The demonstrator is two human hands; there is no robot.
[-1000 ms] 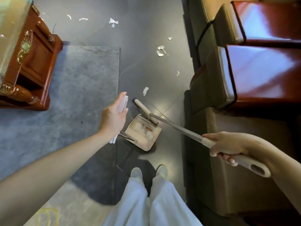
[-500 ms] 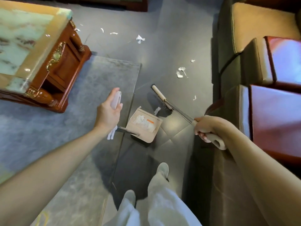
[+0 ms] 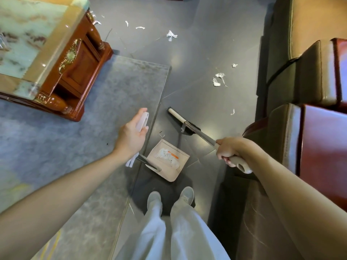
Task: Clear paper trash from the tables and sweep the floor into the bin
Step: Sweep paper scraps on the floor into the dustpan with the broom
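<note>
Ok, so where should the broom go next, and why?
Probably one short pull toward the dustpan. A small scrap lies between the broom and the pan's open edge, so the right hand, which grips the broom, could drag it in while the left hand holds the pan in place. The farther scraps can wait.

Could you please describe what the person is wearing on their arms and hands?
Nothing is visible. The left hand and right hand are ungloved, with no rings, watch or bracelets showing. The left arm and right arm have no sleeves in view.
</note>
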